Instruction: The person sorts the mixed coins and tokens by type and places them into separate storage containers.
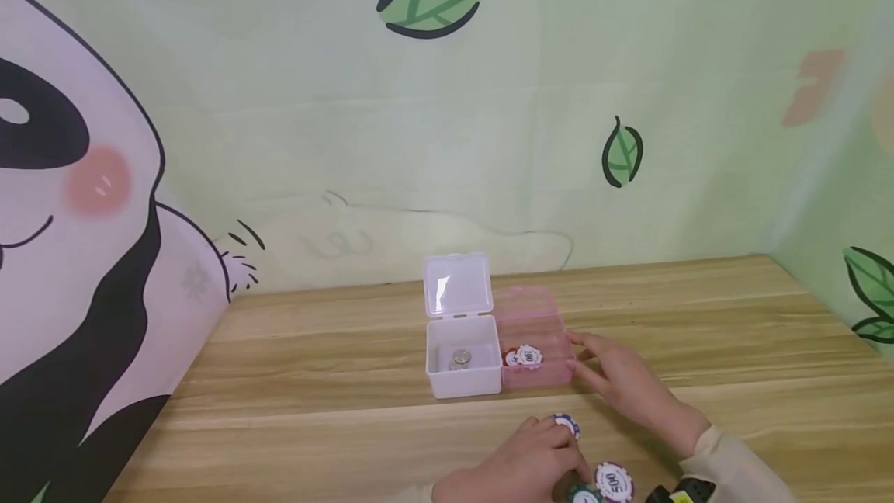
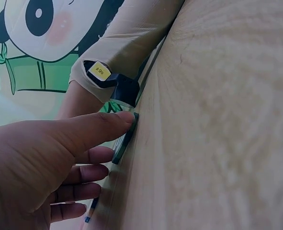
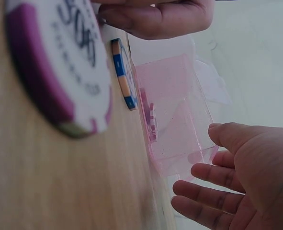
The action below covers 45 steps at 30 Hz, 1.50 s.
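Observation:
My left hand point(image 1: 520, 460) is low over the table, its thumb and index finger at opposite edges of a green-rimmed poker chip point(image 1: 584, 495), pinching it. A blue-rimmed poker chip point(image 1: 567, 425) lies by the fingers of that hand, partly covered. Beside the green one is a purple-rimmed poker chip point(image 1: 615, 482) marked 500. My right hand point(image 1: 628, 383) rests its fingertips against the right side of a pink see-through box point(image 1: 538, 373), fingers loosely extended. Inside that box are a white chip point(image 1: 530, 356) and a red-rimmed chip point(image 1: 512, 357).
A white box point(image 1: 466, 385) with its lid point(image 1: 458, 286) raised stands against the pink box's left side and holds silver coins point(image 1: 461, 358). The pink lid point(image 1: 525, 302) also lies back. Behind the wooden table point(image 1: 314, 379) hangs a cloth backdrop point(image 1: 314, 99) with a panda.

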Available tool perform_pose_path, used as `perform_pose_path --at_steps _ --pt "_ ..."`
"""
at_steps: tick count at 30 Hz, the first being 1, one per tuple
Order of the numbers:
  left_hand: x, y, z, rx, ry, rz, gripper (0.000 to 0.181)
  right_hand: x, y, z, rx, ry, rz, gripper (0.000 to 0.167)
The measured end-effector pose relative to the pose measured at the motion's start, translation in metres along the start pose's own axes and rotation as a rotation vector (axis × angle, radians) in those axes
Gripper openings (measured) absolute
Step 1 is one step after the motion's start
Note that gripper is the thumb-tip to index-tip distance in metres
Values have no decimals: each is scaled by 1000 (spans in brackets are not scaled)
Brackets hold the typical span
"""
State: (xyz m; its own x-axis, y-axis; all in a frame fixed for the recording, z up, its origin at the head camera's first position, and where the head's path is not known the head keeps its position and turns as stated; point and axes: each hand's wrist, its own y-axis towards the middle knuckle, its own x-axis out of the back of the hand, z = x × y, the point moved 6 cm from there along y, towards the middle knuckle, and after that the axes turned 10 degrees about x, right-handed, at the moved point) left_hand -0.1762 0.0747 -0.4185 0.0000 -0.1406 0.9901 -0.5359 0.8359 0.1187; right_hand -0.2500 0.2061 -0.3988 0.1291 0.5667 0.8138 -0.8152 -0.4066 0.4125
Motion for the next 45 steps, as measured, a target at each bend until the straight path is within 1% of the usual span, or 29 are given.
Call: perform_pose_path --at_steps 2,5,10,12,14,15,22,26,29,34,37,40,41,45 --pt "0 0 0 -3 -9 -6 30 0 1 0 3 -1 1 44" --pt "1 0 -2 -24 6 -29 26 -1 1 0 5 -2 3 43" --pt "-1 0 -4 -50 10 -15 21 -1 1 0 6 1 4 43" --pt "-2 1 -5 -51 10 -2 21 -1 1 0 7 3 3 43" --pt "-2 1 -5 -54 20 -3 20 -1 1 1 9 4 0 43" --pt "-3 1 -4 -53 10 6 21 -1 0 1 11 3 -1 43" --pt "-2 1 -5 -70 17 -12 19 -1 0 0 8 6 2 43" --pt "-2 1 -5 -66 14 -12 18 -1 1 0 5 15 8 43" --pt "-2 1 -5 -60 28 -20 17 0 1 1 4 18 7 43" --pt "-2 1 -5 -50 50 -33 20 1 0 2 1 5 2 43" --pt "-2 2 -4 -45 25 -19 23 1 0 1 -2 3 5 43" --pt "-1 2 -3 -48 5 -19 24 0 0 0 -4 6 4 43" --pt "0 2 -3 -47 -16 -9 25 0 0 0 -5 9 5 43" --pt "2 2 -2 -47 -16 -27 25 0 0 0 -7 15 8 44"
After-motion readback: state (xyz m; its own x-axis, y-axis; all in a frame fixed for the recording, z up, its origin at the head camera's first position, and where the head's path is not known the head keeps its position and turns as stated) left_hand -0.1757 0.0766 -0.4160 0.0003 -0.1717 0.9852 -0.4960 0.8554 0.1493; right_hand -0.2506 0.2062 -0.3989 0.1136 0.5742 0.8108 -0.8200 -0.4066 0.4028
